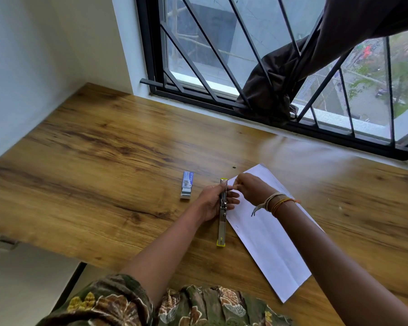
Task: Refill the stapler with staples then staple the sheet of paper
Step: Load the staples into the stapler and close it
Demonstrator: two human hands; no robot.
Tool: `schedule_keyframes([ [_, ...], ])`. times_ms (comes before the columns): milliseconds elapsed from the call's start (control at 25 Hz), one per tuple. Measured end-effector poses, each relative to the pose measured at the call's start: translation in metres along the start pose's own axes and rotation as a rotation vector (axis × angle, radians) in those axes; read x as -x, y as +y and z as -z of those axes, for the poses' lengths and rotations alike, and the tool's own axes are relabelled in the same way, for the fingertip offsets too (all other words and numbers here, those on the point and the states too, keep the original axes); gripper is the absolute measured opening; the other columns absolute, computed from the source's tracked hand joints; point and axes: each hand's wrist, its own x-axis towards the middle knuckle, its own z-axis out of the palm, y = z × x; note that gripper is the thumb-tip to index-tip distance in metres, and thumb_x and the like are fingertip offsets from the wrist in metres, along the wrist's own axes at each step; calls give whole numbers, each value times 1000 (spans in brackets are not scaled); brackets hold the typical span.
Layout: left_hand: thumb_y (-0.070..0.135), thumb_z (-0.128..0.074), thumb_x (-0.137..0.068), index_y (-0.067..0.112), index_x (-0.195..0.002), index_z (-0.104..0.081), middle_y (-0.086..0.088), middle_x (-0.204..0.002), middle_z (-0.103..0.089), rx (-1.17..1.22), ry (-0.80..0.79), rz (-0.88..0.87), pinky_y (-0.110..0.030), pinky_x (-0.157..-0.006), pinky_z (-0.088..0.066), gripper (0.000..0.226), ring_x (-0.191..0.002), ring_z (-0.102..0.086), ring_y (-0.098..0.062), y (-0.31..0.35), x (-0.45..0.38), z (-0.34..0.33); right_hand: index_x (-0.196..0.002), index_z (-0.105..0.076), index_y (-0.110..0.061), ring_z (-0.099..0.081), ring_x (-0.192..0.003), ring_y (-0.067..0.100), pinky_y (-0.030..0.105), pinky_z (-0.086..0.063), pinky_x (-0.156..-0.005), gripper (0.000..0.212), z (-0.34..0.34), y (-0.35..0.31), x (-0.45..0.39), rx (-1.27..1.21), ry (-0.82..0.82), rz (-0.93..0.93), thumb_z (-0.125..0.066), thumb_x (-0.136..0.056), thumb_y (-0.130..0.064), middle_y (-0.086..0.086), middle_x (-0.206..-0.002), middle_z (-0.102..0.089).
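Note:
A metal stapler with yellow ends lies opened out flat on the wooden table, long axis running away from me. My left hand grips its middle from the left. My right hand hovers over the stapler's far end, fingertips pinched together at the open channel; what they pinch is too small to tell. A white sheet of paper lies to the right of the stapler, partly under my right wrist. A small blue staple box sits open to the left, metal staples showing at its near end.
A barred window runs along the table's far edge, with dark cloth draped through the bars. A tiny dark speck lies beyond the stapler. The table's left edge drops off near a white wall.

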Motion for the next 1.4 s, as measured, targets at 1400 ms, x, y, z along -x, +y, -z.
schedule_keyframes([
  [1400, 8, -50, -97, 4, -91, -58, -12, -75, -66, -65, 36, -50, -22, -47, -53, 11, -53, -68, -14, 0, 4, -3, -78, -74, -7, -69, -66, 15, 36, -60, -69, 9, -11, 10, 18, -244, 344, 186, -75, -73, -14, 6, -73, -74],
])
